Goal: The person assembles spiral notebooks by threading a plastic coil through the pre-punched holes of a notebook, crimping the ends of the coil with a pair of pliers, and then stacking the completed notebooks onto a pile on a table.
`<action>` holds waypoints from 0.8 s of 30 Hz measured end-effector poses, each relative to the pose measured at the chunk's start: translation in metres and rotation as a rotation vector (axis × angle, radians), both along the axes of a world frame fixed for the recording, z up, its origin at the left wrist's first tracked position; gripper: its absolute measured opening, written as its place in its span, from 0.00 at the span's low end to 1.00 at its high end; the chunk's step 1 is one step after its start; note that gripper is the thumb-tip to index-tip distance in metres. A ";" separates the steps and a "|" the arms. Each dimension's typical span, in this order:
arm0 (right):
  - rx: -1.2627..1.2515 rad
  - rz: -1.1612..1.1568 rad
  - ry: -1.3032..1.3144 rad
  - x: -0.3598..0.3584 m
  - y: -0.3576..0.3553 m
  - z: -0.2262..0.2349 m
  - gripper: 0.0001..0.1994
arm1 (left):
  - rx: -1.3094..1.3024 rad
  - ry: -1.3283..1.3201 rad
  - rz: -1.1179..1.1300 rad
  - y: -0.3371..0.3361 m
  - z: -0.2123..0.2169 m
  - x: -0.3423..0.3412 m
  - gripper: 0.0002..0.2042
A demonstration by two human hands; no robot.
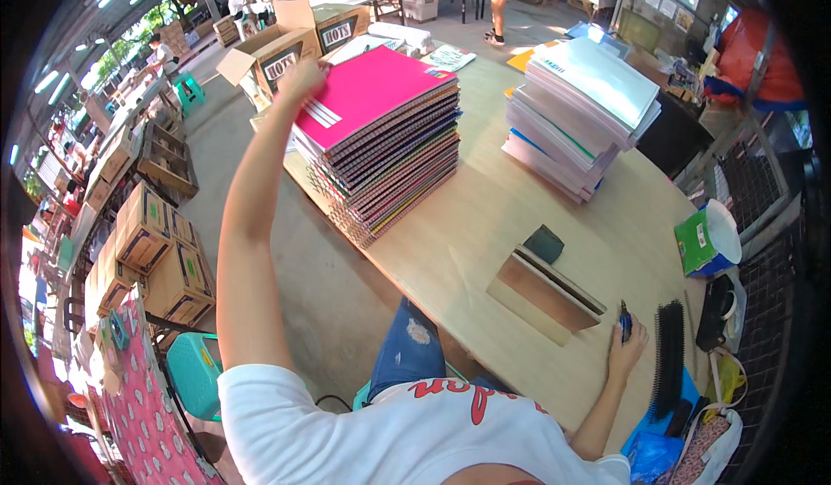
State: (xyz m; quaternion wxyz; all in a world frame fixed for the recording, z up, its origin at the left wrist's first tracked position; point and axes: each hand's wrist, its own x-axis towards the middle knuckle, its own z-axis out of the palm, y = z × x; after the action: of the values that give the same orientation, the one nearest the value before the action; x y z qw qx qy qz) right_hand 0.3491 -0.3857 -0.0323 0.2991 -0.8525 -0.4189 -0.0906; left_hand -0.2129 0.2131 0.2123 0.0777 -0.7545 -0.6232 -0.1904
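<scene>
A tall stack of spiral notebooks rises at the table's left edge, with a bright pink notebook (381, 87) on top. My left arm stretches to the far left side of the stack. There my left hand (301, 82) is closed at the pink notebook's edge, its fingertips partly hidden. Low on the right, my right hand (629, 346) rests by the tabletop, closed around a small blue-and-black hand tool (625, 316) that looks like pliers. Left of that hand sits a wooden jig (550, 294) with an upright board, and a dark block (544, 244) lies behind it.
Stacked white paper and booklets (580, 113) lean at the table's far right. Black toothed strips (668, 355) lie beyond my right hand, near a green-and-blue container (705, 238). Open cartons (273, 56) stand behind the notebooks. A green stool (195, 372) and closed cartons (164, 242) are at left.
</scene>
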 end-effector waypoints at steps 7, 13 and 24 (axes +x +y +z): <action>0.005 -0.002 -0.104 -0.004 0.002 -0.005 0.21 | -0.040 -0.169 0.042 -0.017 -0.008 0.013 0.16; -0.022 0.009 -0.141 -0.013 0.011 0.001 0.23 | 0.213 0.096 -0.001 -0.027 0.011 0.014 0.16; 0.229 0.372 0.197 -0.098 0.064 0.095 0.28 | 0.374 -0.146 -1.232 -0.207 0.057 0.348 0.25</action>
State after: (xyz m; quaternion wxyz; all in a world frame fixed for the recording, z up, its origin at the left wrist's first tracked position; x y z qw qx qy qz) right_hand 0.2514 -0.3216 0.0623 0.4449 -0.7258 -0.5246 0.0027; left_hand 0.1347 0.0057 0.2694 0.0419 -0.9327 -0.0362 -0.3563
